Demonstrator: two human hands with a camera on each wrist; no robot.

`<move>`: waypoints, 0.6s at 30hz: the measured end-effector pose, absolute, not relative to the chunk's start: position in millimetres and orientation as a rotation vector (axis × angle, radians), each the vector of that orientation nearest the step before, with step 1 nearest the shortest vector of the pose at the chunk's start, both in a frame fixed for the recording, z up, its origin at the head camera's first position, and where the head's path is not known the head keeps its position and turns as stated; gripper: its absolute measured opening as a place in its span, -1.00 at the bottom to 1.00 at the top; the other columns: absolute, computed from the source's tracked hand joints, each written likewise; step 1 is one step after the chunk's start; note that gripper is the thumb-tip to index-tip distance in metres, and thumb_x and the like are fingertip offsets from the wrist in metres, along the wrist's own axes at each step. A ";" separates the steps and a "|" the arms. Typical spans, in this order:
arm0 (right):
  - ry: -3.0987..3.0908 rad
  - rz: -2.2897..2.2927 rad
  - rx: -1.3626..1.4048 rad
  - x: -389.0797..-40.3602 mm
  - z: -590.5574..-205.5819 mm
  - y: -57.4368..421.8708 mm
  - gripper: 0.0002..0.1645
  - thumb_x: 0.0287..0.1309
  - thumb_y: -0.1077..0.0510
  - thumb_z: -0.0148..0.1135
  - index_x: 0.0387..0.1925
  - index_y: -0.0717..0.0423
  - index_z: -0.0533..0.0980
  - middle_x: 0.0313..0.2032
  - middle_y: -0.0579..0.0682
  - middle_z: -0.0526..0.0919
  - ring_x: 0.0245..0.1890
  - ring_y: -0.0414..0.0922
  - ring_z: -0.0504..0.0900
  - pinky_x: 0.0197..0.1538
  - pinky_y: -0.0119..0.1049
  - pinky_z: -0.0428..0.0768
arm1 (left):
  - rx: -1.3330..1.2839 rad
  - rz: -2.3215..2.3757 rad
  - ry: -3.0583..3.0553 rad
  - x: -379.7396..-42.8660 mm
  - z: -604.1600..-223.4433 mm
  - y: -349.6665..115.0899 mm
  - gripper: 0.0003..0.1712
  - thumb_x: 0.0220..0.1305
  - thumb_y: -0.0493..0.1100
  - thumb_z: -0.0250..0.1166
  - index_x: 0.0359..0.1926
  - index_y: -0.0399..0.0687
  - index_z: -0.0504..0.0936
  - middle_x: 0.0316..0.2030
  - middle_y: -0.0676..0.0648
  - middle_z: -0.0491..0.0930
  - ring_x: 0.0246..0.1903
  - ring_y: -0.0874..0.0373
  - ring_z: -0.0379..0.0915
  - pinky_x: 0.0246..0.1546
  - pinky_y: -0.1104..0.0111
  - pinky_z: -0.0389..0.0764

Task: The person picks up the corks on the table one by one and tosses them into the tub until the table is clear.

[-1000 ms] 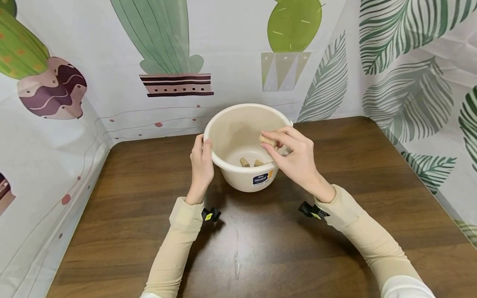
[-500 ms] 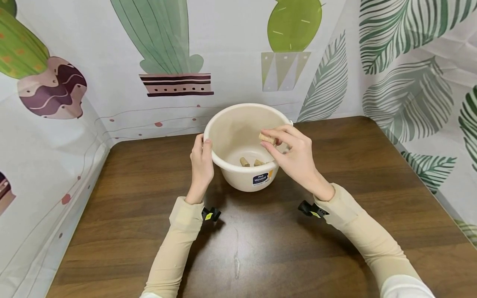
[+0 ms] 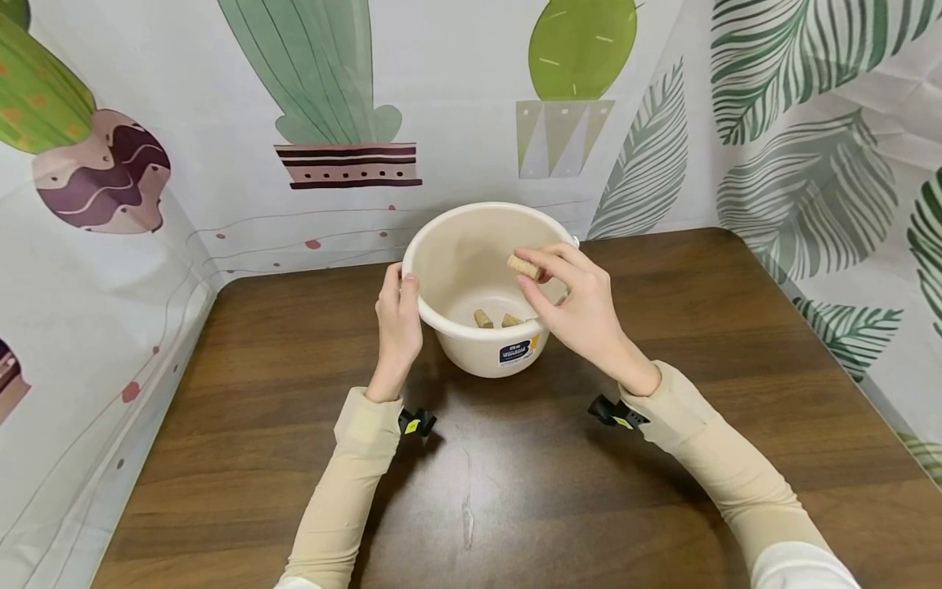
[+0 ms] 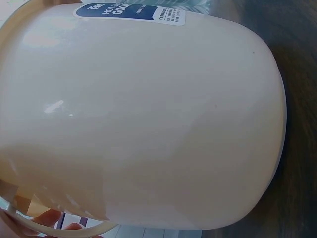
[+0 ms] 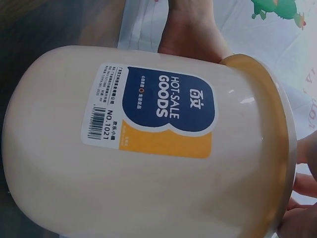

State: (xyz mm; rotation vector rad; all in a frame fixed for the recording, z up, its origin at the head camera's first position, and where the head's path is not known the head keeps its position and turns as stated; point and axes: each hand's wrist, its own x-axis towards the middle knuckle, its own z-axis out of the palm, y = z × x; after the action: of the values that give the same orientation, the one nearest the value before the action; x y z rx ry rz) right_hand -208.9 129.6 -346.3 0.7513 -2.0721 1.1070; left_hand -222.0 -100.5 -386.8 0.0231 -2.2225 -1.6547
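A cream plastic bucket (image 3: 471, 353) stands upright on the table, leaning on nothing visible. My left hand (image 3: 400, 327) grips its rim at the left, thumb on top near the edge. Between the thumb and fingers of my right hand (image 3: 581, 304) a wine cork (image 3: 522, 266) is pinched over the bucket's mouth. Two more corks (image 3: 482, 319) lie on the bucket's floor, close to the near wall. The bucket's outer wall (image 4: 148, 109) fills the left wrist view. Its blue and orange label (image 5: 168, 109) faces the right wrist camera; right fingers (image 5: 304, 220) show beyond the rim.
The brown wooden table (image 3: 530, 491) carries the bucket near its back edge. A cloth backdrop (image 3: 471, 98) printed with cacti and leaves hangs close behind. Black wrist cameras (image 3: 418, 423) sit under both cuffs, and a clear strip (image 3: 468, 523) lies nearer the front.
My right hand has shifted slightly left and up with the cork, which shows more of its length now. The left hand and the bucket stay in place.
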 end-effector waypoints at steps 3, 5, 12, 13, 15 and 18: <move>-2.056 1.113 0.759 -209.5 -346.2 129.4 -0.65 0.09 0.29 0.29 -0.04 0.15 0.66 -0.22 0.06 0.68 -0.34 -0.15 0.56 -0.20 -0.47 0.42 | 0.021 -1.653 -2.219 -222.5 -387.0 -100.9 -0.57 0.35 -0.02 -0.10 0.03 -0.15 0.50 -0.20 -0.30 0.55 -0.21 -0.05 0.45 -0.20 0.27 0.39; -2.058 1.105 0.766 -209.1 -345.8 129.7 -0.65 0.11 0.29 0.24 -0.03 0.16 0.65 -0.20 0.08 0.68 -0.33 -0.15 0.57 -0.17 -0.46 0.45 | 0.020 -1.653 -2.218 -222.6 -387.3 -101.0 -0.57 0.35 -0.01 -0.10 0.03 -0.15 0.50 -0.19 -0.30 0.56 -0.21 -0.05 0.46 -0.20 0.27 0.40; -2.035 1.108 0.757 -208.0 -345.9 128.9 -0.59 0.09 0.34 0.20 0.02 0.18 0.63 -0.16 0.11 0.67 -0.34 -0.11 0.57 -0.18 -0.42 0.45 | 0.008 -1.659 -2.217 -222.3 -387.2 -101.1 -0.57 0.35 -0.02 -0.11 0.03 -0.16 0.50 -0.19 -0.32 0.56 -0.19 -0.15 0.47 -0.21 0.26 0.40; -2.036 1.101 0.760 -208.1 -345.7 129.0 -0.59 0.09 0.34 0.20 0.03 0.18 0.62 -0.16 0.11 0.66 -0.34 -0.11 0.57 -0.17 -0.42 0.45 | 0.010 -1.660 -2.217 -222.4 -387.3 -101.1 -0.57 0.35 -0.02 -0.11 0.03 -0.16 0.50 -0.18 -0.32 0.56 -0.18 -0.16 0.47 -0.21 0.25 0.40; -2.032 1.094 0.763 -208.3 -345.4 128.9 -0.57 0.07 0.36 0.22 0.03 0.17 0.62 -0.17 0.12 0.66 -0.34 -0.11 0.57 -0.17 -0.42 0.46 | 0.012 -1.658 -2.218 -222.5 -387.4 -101.1 -0.57 0.35 -0.02 -0.11 0.04 -0.15 0.50 -0.17 -0.32 0.56 -0.18 -0.15 0.47 -0.20 0.25 0.40; -2.033 1.078 0.768 -208.3 -344.3 129.0 -0.58 0.04 0.39 0.24 0.00 0.18 0.63 -0.19 0.12 0.66 -0.34 -0.12 0.58 -0.15 -0.46 0.47 | 0.012 -1.654 -2.218 -222.4 -387.1 -100.8 -0.57 0.35 -0.02 -0.11 0.03 -0.14 0.50 -0.18 -0.32 0.56 -0.18 -0.15 0.47 -0.21 0.25 0.40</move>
State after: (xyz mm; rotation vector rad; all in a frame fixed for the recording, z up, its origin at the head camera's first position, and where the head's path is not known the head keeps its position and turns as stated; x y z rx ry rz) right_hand -208.3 129.0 -344.3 0.7676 -2.0333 1.0780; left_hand -222.4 -100.8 -387.1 0.0125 -2.2183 -1.6541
